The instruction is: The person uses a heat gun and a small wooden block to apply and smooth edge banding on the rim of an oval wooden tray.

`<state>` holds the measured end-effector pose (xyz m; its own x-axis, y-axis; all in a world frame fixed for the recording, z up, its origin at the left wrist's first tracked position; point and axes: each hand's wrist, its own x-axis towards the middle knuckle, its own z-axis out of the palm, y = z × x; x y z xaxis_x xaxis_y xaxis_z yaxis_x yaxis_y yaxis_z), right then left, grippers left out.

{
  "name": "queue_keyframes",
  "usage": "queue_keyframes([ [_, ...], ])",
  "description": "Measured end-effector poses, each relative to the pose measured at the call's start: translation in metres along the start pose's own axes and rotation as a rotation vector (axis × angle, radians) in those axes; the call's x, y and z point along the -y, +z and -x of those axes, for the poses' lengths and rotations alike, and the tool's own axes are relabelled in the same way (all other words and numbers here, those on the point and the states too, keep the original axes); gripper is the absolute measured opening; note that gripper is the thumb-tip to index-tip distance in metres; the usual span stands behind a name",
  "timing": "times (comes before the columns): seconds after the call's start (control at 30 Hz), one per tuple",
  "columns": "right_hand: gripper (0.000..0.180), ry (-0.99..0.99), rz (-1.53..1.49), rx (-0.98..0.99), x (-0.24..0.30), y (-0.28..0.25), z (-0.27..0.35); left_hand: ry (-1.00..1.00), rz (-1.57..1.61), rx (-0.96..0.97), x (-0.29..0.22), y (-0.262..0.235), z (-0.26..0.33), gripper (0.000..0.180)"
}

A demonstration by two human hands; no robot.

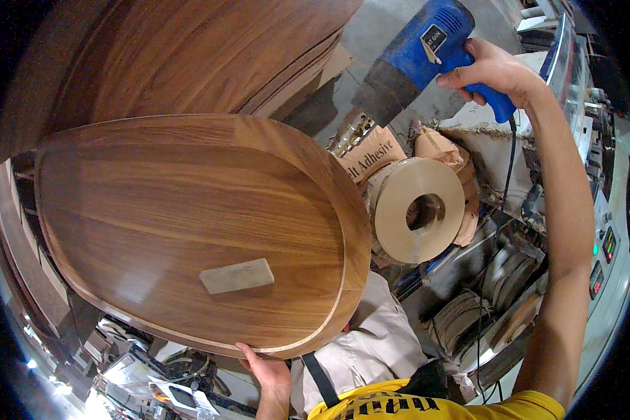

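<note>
Upper right: right hand gripping blue plastic heat gun | left hand grasping brown oval wooden panel | seemingly unfinished

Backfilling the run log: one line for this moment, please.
right hand: gripping blue heat gun | left hand: at near edge of oval wood panel | atop panel: pale block

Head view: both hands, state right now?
Left hand: at the oval wooden panel's near edge, one digit on top; grip cannot be told.
Right hand: closed, holding the blue heat gun.
</note>
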<state>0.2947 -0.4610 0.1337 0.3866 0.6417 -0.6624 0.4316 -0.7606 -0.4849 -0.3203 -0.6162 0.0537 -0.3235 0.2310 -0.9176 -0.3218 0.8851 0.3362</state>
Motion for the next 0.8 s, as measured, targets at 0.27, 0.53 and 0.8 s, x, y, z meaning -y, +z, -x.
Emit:
queue_keyframes([
  [0.27, 0.041, 0.018, 0.011, 0.015, -0.005, -0.002, 0.008, 0.0, 0.024, 0.016, 0.0, 0.002, 0.0, 0.088],
  [0.53, 0.039, -0.529, 0.235, -0.505, 0.029, 0.02, 0.073, 0.052, 0.031, 0.077, 0.001, 0.001, 0.0, 0.087],
  [0.8, 0.029, -0.695, 0.504, -0.558, 0.075, 0.046, 0.128, 0.02, 0.09, 0.039, 0.005, -0.016, -0.011, 0.084],
])
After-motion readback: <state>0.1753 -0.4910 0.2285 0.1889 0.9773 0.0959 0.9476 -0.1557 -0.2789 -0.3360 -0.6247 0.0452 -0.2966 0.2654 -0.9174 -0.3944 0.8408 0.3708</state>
